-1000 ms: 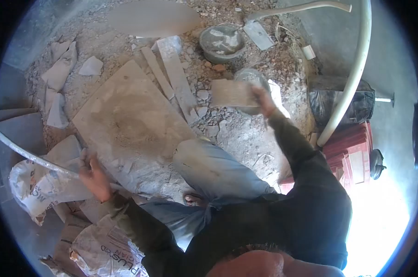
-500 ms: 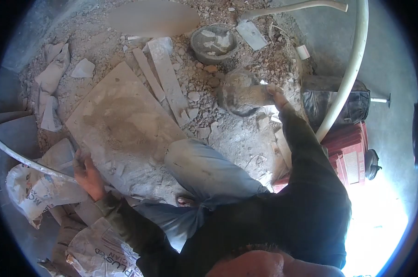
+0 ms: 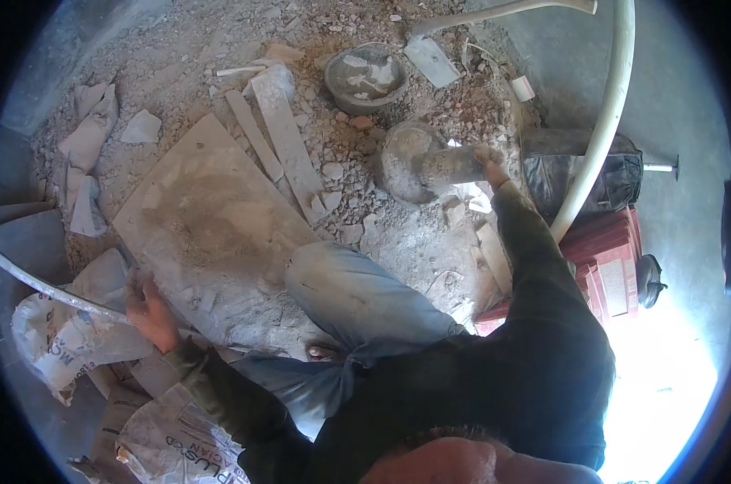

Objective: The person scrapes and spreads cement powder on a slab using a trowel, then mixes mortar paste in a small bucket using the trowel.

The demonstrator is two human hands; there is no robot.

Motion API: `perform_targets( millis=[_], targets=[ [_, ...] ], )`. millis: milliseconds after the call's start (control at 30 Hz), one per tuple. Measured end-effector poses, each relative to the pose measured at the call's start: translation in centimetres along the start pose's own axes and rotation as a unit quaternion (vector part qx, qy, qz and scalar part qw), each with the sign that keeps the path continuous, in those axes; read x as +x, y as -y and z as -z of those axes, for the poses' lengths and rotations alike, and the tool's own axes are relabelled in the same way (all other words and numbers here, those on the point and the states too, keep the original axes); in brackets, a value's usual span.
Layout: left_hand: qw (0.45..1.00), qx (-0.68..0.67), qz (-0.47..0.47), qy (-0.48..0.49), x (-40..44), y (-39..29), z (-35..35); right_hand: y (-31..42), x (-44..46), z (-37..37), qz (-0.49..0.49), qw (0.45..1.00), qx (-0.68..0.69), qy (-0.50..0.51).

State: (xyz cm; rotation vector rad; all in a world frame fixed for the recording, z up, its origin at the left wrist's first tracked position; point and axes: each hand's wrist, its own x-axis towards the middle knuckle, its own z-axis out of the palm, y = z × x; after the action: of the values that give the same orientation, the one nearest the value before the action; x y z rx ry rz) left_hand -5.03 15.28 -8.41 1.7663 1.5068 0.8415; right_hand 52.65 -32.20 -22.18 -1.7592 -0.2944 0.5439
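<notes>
My right hand (image 3: 490, 160) grips one end of a short, dusty grey-brown piece (image 3: 456, 165), whose exact kind I cannot make out. Its other end lies over a dirt-coated round bowl (image 3: 403, 147) on the rubble. My left hand (image 3: 151, 313) is open, fingers apart and slightly curled, with nothing visible in it. It is beside the lower left edge of a large square tile (image 3: 220, 202) smeared with brown dust. Close by are a thin pale hose (image 3: 43, 284) and a torn white bag (image 3: 55, 343); whether the hand touches either, I cannot tell.
A second bowl (image 3: 367, 103) holds grey mix. A long wooden handle (image 3: 511, 11), tile strips (image 3: 289, 137) and broken pieces lie on the rubble. To the right are a thick pale pipe (image 3: 603, 133), a black bag (image 3: 579, 185) and red boxes (image 3: 616, 266). Another printed bag (image 3: 176, 440) lies lower left.
The held piece has shifted slightly right relative to the bowl, and its upper face looks darker. My left hand has barely moved. The whole view has shifted a little.
</notes>
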Motion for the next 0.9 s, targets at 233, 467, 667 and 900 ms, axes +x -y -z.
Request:
perform_targets(
  millis=[233,467,667,900],
  targets=[
    [1.0,-0.013,-0.01,-0.003,0.2,0.5,0.0,7.3,-3.4,-2.9,0.174,0.893,-0.394,-0.132],
    [0.999,-0.046,-0.021,-0.016,0.3,2.9,1.4,7.6,-5.6,-6.9,0.167,0.974,-0.077,-0.131],
    [0.991,-0.114,-0.029,-0.067,-1.1,0.9,2.6,-2.0,-9.6,-21.1,0.059,0.992,-0.056,0.096],
    [0.993,-0.093,0.002,-0.067,-4.3,-1.8,6.0,-9.0,-15.4,-34.0,-0.097,0.96,0.011,0.263]
  ],
)
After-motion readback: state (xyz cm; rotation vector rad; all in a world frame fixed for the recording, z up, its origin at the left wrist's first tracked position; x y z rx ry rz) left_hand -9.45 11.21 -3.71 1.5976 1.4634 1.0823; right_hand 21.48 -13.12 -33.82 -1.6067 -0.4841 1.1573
